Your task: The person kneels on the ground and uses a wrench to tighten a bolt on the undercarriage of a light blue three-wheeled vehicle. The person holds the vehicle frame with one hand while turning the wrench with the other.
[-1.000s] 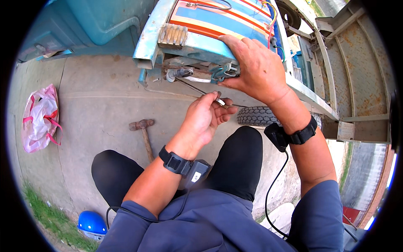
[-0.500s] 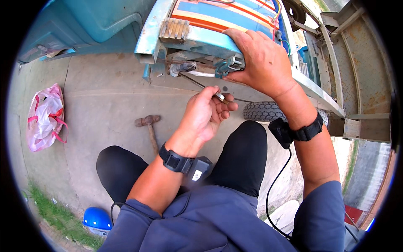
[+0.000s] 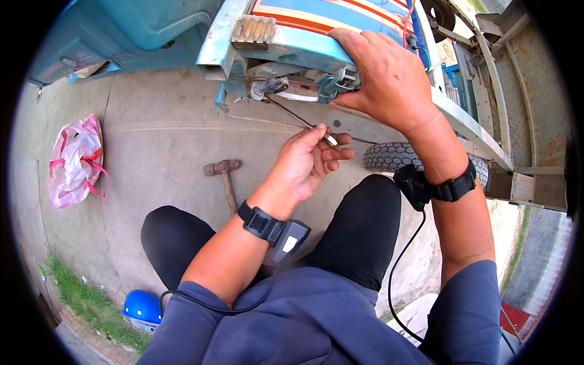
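Note:
My left hand (image 3: 299, 165) pinches a thin metal rod (image 3: 290, 114) near its end, between thumb and fingers. A short silver and brass-coloured fitting (image 3: 331, 140) shows at my fingertips. The rod slants up to a grey joint (image 3: 267, 88) under the worn light-blue metal frame (image 3: 310, 50). My right hand (image 3: 395, 82) grips that frame from above, its thumb beneath the edge. Close to the thumb sits a blue bracket with a metal clip (image 3: 336, 84). The fingertips on the frame's far side are partly hidden.
A hammer (image 3: 222, 168) lies on the concrete between my knees and the frame. Leftward are a pink-and-white bag (image 3: 76, 161) and a blue helmet (image 3: 142, 306). A black tyre (image 3: 389, 156) and a rusty metal panel (image 3: 538, 97) stand right. Blue bodywork (image 3: 121, 36) is at upper left.
The whole view has shifted slightly. My left hand still holds the rod, with more of its length showing. My right hand stays on the frame.

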Tool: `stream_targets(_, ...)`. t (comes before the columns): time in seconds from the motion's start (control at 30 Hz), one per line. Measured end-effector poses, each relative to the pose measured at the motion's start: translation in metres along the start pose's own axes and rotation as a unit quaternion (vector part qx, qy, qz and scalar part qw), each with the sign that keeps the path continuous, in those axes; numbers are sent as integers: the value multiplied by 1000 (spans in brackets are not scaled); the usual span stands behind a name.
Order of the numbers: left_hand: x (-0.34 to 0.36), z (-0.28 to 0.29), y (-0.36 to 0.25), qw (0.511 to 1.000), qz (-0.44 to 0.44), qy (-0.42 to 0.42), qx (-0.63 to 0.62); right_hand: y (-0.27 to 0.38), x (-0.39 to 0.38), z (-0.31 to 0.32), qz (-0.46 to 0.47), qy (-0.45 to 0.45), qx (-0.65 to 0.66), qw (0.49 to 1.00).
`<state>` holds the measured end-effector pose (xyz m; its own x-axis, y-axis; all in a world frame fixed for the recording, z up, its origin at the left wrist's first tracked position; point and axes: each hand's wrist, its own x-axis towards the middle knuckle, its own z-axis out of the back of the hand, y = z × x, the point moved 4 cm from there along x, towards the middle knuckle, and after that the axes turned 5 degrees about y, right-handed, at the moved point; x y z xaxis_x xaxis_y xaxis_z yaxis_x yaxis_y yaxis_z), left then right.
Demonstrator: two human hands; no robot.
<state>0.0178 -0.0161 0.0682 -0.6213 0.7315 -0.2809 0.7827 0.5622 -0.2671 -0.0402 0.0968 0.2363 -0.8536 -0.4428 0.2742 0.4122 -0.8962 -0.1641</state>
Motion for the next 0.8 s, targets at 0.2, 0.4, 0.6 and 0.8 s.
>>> stream_targets(0.2, 12, -1, 3, 1000, 7, 12, 20, -2, -1, -1, 0, -14, 5, 1000)
stream_targets(0.4, 8, -10, 5, 998, -14, 51, -46, -4, -4, -4, 3, -25, 8, 1000)
stream_targets(0.6, 8, 12, 30, 999, 9, -41, 15, -2, -3, -2, 5, -20, 6, 1000)
stream_targets(0.8, 26, 43, 43, 971, 15, -136, 197, -1, -1, 0, -10, 2, 5, 1000)
